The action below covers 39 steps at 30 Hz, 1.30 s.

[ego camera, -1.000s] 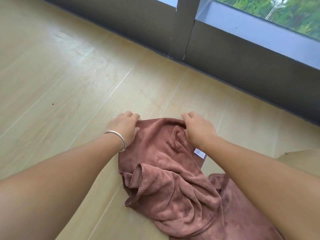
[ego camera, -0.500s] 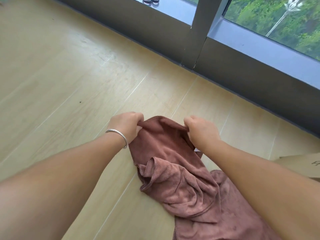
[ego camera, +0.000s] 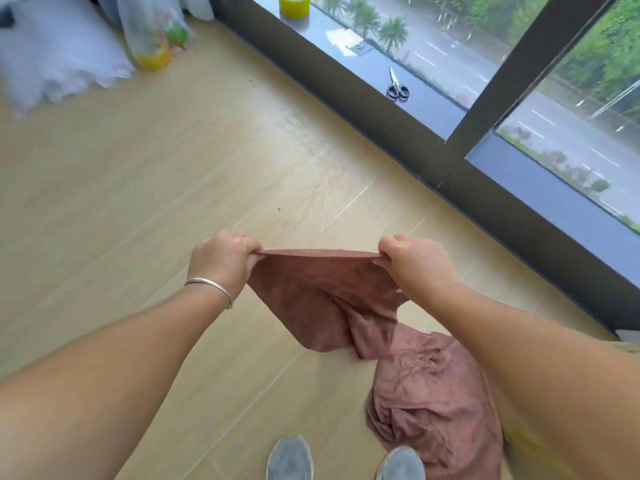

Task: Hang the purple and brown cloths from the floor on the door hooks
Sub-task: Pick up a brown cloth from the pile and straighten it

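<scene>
Brown cloth point(ego camera: 322, 292) lifted off the floor point(ego camera: 138, 209) since a second ago, top edge pulled taut | left hand point(ego camera: 221, 259) pinches left corner | right hand point(ego camera: 415, 263) pinches right corner | lower end trails on floor by shoes point(ego camera: 290, 457) | bare floor left, window frame point(ego camera: 381, 109) right.

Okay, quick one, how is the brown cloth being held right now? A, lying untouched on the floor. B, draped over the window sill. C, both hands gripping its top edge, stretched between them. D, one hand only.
C: the left hand and right hand each grip an end of the brown cloth top edge, pulled taut between them.
</scene>
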{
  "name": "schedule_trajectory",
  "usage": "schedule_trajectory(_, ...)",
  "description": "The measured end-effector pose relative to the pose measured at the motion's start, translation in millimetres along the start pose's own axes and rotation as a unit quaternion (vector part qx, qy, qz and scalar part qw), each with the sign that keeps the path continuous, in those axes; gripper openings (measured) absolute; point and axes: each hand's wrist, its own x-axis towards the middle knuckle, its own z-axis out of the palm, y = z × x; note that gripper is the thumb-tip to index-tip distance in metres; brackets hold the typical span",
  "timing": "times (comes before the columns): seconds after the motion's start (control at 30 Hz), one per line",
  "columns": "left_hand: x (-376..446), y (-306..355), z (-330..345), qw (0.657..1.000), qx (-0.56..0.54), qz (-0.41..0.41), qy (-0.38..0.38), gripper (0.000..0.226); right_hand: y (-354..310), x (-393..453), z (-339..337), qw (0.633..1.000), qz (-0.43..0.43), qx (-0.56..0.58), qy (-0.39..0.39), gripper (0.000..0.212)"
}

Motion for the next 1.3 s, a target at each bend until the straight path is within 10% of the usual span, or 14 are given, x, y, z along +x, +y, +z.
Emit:
schedule_trajectory(0.77, -132.9, -237.7, -331.8, 0.953, -0.027, -0.270, 0.133, 0.019, -317.8, 111.7, -283.2, 0.982, -0.178, -0.024, 0.057, 0.030)
schedule_trajectory(1.3, -264.4, -242.8, -322.7, 0.941, 0.046, -0.321, 0.092, 0.022, -371.1, 51.3, -274.1, 0.947, -0.306, -0.080, 0.048, 0.018)
